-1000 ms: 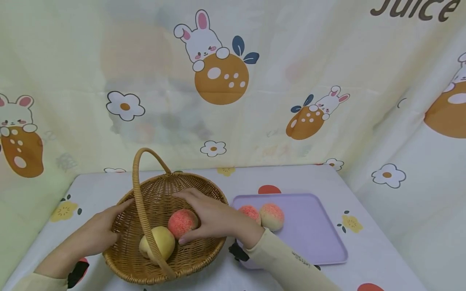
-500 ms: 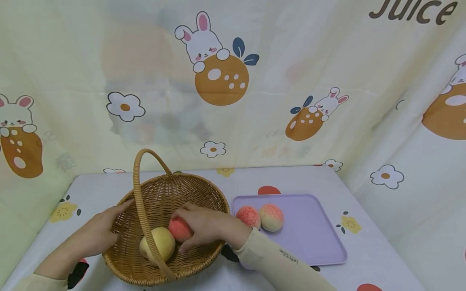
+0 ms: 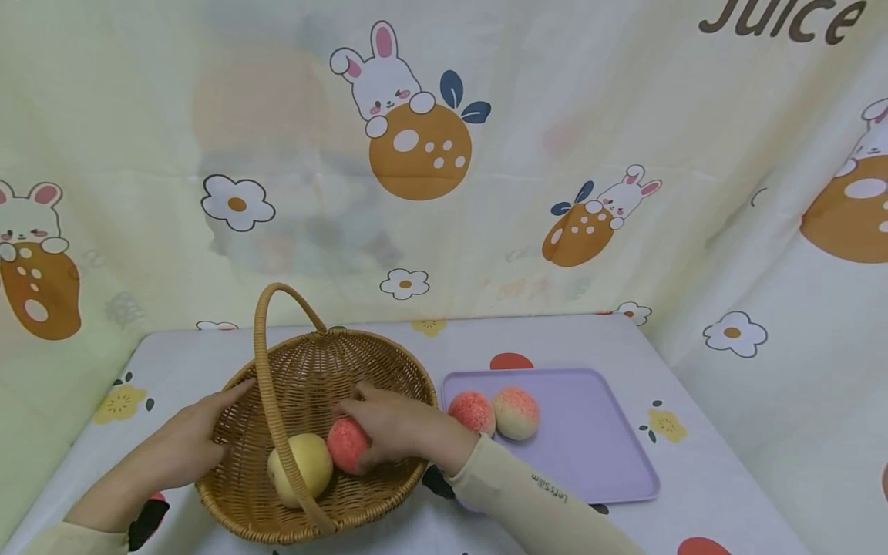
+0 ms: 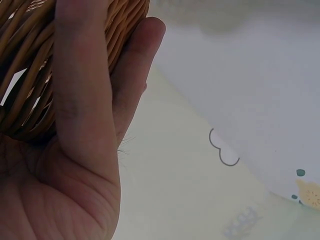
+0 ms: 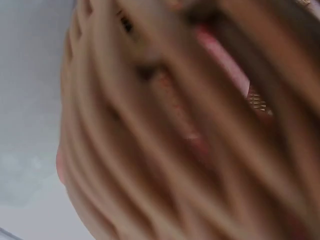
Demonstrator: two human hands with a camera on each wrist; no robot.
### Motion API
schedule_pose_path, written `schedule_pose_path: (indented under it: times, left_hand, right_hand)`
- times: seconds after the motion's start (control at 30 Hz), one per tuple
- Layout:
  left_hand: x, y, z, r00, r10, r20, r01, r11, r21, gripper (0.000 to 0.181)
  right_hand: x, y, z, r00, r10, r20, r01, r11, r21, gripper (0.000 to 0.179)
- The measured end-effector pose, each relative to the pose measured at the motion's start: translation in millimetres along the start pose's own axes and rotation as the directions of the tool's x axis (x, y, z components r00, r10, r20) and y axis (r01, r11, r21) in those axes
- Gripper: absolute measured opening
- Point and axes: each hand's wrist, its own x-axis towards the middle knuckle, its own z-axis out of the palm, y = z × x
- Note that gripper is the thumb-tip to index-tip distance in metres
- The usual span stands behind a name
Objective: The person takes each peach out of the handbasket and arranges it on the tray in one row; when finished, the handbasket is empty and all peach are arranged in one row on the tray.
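In the head view, a brown wicker basket [image 3: 326, 358] with a tall handle stands at the left of the table. My left hand [image 3: 182, 441] grips its left rim; the left wrist view shows fingers [image 4: 85, 95] laid along the outer weave. Inside the basket my right hand [image 3: 397, 422] holds a red peach [image 3: 347, 445], fingers over its top and thumb at its right side. A pale yellow peach-like fruit [image 3: 314, 462] lies beside it, partly behind the handle. The right wrist view is filled by blurred basket weave [image 5: 150, 130], with pink showing through gaps.
A lilac tray [image 3: 590, 447] lies to the right of the basket, bearing a red peach [image 3: 473, 412] and a pink-and-cream peach [image 3: 516, 414] at its left side. My right forearm crosses the tray's near left corner. A patterned curtain [image 3: 486, 254] hangs behind the table.
My right hand has gone from spread fingers around the red peach to a closer hold on it. That peach has shifted slightly toward me. The left hand stays on the basket rim.
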Motion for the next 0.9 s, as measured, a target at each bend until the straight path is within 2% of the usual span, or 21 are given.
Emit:
schedule_pose_path:
  times: [0.1, 0.2, 0.33, 0.43, 0.6, 0.67, 0.73, 0.9]
  left_hand:
    - [0.0, 0.5, -0.1, 1.000, -0.003, 0.002, 0.003, 1.000, -0.006, 0.087]
    - [-0.3, 0.5, 0.0, 1.000, -0.001, 0.004, 0.001, 1.000, -0.013, 0.087]
    - [-0.5, -0.6, 0.2, 1.000, 0.000, 0.006, 0.000, 1.000, -0.018, 0.088]
    - [0.0, -2.0, 0.6, 1.000, -0.002, 0.008, 0.002, 1.000, -0.018, 0.090]
    - [-0.2, -4.8, 0.8, 1.000, -0.018, 0.007, 0.018, 1.000, -0.011, 0.092]
    - [-0.4, -5.9, 0.6, 1.000, -0.027, 0.011, 0.027, 1.000, -0.014, 0.092]
    - [-0.4, -6.4, 0.4, 0.999, -0.031, 0.014, 0.031, 0.999, -0.018, 0.092]
    - [-0.1, -6.3, 0.5, 1.000, -0.024, 0.017, 0.025, 0.999, -0.023, 0.092]
  right_hand:
    - [-0.8, -1, 1, 0.999, 0.005, 0.038, -0.005, 1.000, -0.001, 0.072]
    - [-1.7, -1, 1, 0.999, -0.006, 0.034, 0.007, 1.000, -0.007, 0.066]
    - [-3.4, 1, -1, 0.998, -0.041, -0.041, 0.039, 0.998, -0.043, 0.061]
    - [-5.4, 3, -5, 0.992, -0.057, -0.113, 0.053, 0.998, -0.039, 0.065]
    - [-13.8, 10, -18, 0.975, -0.080, -0.208, 0.105, 0.988, 0.112, 0.077]
    - [-19.6, 15, -23, 0.964, -0.099, -0.247, 0.150, 0.969, 0.199, 0.077]
    - [-26.0, 22, -28, 0.951, -0.113, -0.289, 0.199, 0.936, 0.291, 0.076]
    - [-46.9, 44, -37, 0.892, -0.149, -0.426, 0.350, 0.825, 0.444, 0.074]
